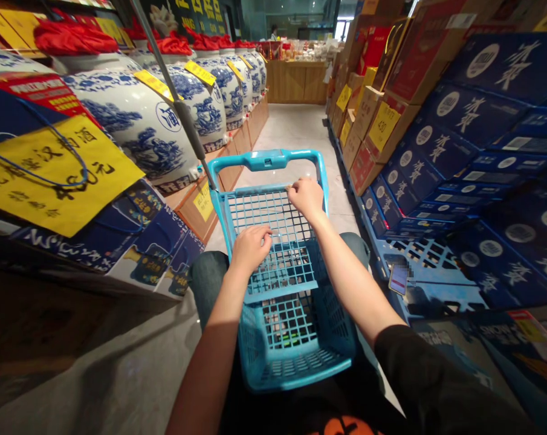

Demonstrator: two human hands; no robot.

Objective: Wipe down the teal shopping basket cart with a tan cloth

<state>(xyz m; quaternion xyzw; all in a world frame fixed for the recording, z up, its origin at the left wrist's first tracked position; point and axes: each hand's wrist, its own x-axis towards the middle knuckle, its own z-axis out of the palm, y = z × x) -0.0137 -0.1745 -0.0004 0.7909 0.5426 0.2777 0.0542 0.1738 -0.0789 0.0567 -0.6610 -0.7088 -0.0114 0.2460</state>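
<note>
A blue plastic shopping basket point(295, 362) with a grid flap point(273, 211) and a handle point(266, 160) stands between my knees. Over the left side of the grid lies my left hand point(251, 246), its fingers bent and close together; a thin clear piece shows by its fingertips, too small to name. My right hand point(306, 196) is closed at the grid's upper right edge, below the handle, with a small brownish bit at its fingertips that I cannot make out. A grey pole point(187, 127) rises beside the handle's left end.
Blue-and-white jars point(141, 121) with red cloth tops line the left side. Stacked blue boxes point(440, 145) and cartons stand on the right. A phone point(398, 278) rests on a blue pallet point(436, 266). The tiled aisle point(295, 130) leads to a wooden counter point(295, 81).
</note>
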